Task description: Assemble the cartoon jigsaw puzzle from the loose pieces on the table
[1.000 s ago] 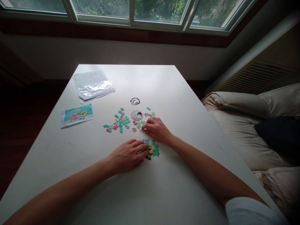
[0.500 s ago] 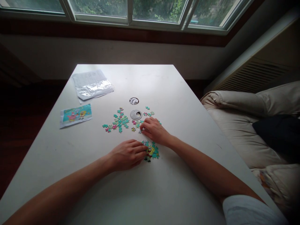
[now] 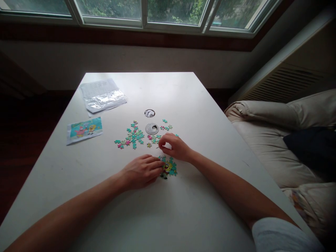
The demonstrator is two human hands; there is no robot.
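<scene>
Where hidden, puzzle [image 3: 168, 167] under left fingertips [image 3: 160, 164].

Your head camera faces forward and down; white flat-topped table [image 3: 181, 99] close below you, white-framed glass window [image 3: 172, 13] farther ahead.

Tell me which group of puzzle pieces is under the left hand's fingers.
The joined section, lowest in the picture: the left hand overlaps its left edge. It shows a yellow figure; the other groups, farther away, are scattered pieces.
</scene>
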